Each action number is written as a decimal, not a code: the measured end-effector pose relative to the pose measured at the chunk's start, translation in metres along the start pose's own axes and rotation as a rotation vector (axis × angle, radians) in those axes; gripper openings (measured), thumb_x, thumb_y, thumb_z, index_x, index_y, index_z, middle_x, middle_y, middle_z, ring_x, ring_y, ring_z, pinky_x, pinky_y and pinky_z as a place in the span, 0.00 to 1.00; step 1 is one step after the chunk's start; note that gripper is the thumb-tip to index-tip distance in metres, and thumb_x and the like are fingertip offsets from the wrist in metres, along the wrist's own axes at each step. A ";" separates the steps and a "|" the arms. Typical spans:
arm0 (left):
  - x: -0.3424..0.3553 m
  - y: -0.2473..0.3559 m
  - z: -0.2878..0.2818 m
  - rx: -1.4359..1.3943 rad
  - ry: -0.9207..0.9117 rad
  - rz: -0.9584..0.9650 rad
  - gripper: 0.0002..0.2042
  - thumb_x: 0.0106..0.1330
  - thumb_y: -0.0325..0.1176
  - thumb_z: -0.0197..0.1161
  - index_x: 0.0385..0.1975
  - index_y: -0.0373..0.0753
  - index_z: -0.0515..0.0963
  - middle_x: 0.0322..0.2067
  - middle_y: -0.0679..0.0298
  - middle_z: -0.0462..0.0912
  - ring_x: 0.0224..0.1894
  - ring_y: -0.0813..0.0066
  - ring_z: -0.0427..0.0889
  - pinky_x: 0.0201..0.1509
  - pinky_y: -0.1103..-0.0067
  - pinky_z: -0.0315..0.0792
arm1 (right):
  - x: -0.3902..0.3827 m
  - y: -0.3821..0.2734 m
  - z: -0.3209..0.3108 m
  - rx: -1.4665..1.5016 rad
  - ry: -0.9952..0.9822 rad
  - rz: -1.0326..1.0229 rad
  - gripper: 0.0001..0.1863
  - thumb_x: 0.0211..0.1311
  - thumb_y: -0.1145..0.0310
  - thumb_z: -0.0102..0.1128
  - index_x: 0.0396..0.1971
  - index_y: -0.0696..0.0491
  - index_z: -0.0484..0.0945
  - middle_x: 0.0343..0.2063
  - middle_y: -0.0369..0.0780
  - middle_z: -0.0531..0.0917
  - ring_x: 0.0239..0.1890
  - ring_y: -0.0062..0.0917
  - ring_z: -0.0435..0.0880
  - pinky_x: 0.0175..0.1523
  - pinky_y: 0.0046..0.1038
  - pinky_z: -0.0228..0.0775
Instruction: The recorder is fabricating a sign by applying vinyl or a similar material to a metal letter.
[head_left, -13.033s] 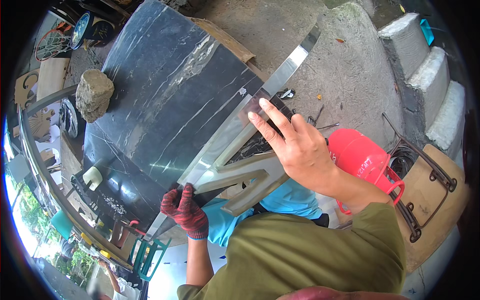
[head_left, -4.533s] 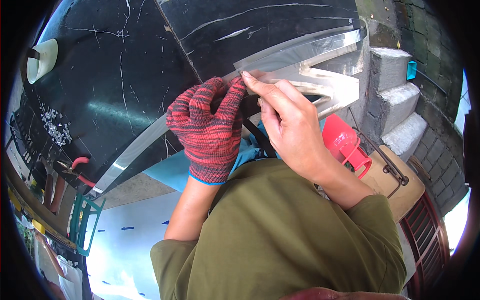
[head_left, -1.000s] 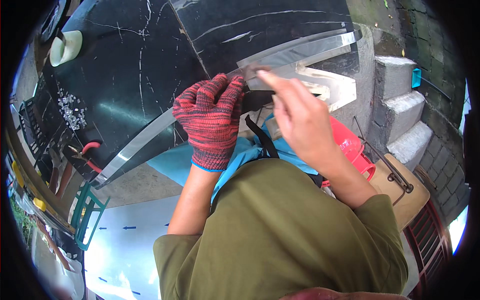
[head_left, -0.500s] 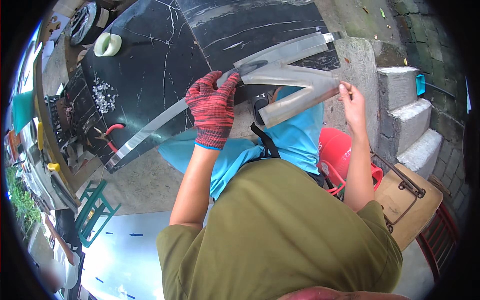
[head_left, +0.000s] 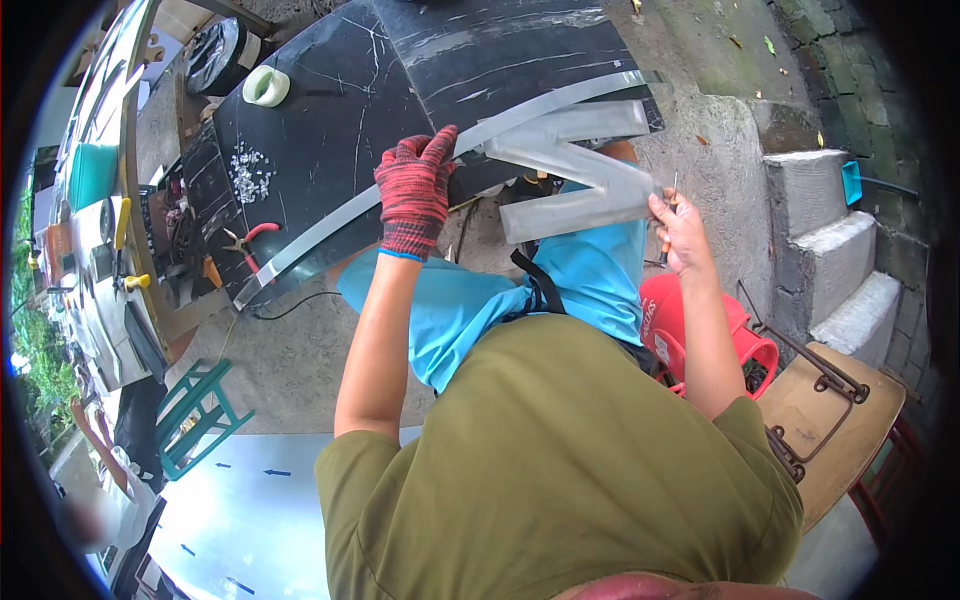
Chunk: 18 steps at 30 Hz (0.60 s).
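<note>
Left hand (head_left: 415, 195), gloved, was closed on a long metal strip (head_left: 545, 105) near its middle; bare right hand (head_left: 680, 232) gripped the right corner of a zigzag metal piece (head_left: 585, 168), a slim tool (head_left: 666, 248) held in the same hand; the strip ran above the near edge of the dark counter (head_left: 345, 150), and the piece hung out from that edge over the lap, its upper arm overlapping the stone; whether strip and piece touched, I could not tell. The strip looked light, thin and springy, likely to whip at its ends and slide on smooth skin; best held flat near the middle, a second hold farther along, clear of edges that might cut; the piece seemed stiffer, light enough for one hand, safest gripped at a corner where two arms met. Strip's long axis slanted from lower left, near the red-handled pliers (head_left: 257, 231), to upper right, its bow partly lens bend, perhaps; the piece's lower arm pointed left, its upper arm right, the gripped corner right.
</note>
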<state>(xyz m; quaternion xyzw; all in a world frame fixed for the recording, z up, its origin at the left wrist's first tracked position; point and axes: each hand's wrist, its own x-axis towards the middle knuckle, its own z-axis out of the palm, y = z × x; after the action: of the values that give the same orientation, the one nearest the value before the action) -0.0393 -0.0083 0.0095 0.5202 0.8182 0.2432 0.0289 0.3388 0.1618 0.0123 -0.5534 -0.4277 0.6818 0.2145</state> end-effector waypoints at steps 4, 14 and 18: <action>0.003 -0.003 -0.003 -0.064 0.051 0.023 0.25 0.59 0.30 0.76 0.57 0.60 0.85 0.47 0.61 0.86 0.49 0.55 0.82 0.55 0.62 0.76 | -0.027 0.027 0.011 0.135 -0.003 0.034 0.16 0.70 0.66 0.72 0.50 0.54 0.75 0.33 0.32 0.80 0.26 0.12 0.74 0.21 0.14 0.59; 0.021 0.006 -0.024 -0.093 0.138 0.096 0.17 0.60 0.30 0.75 0.48 0.57 0.89 0.43 0.62 0.88 0.44 0.56 0.84 0.51 0.63 0.77 | -0.082 0.050 0.094 0.215 -0.166 0.196 0.22 0.64 0.69 0.77 0.48 0.52 0.70 0.35 0.35 0.82 0.19 0.11 0.72 0.17 0.16 0.52; 0.020 0.003 -0.015 -0.103 0.209 0.113 0.16 0.61 0.30 0.74 0.48 0.57 0.89 0.40 0.62 0.89 0.42 0.58 0.85 0.49 0.64 0.78 | -0.088 0.057 0.128 0.164 -0.264 0.156 0.20 0.64 0.68 0.78 0.45 0.52 0.73 0.28 0.32 0.81 0.14 0.08 0.64 0.16 0.17 0.48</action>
<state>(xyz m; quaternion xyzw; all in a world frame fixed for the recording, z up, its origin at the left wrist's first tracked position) -0.0507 0.0043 0.0277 0.5352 0.7724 0.3391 -0.0438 0.2549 0.0195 0.0184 -0.4711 -0.3509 0.7958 0.1473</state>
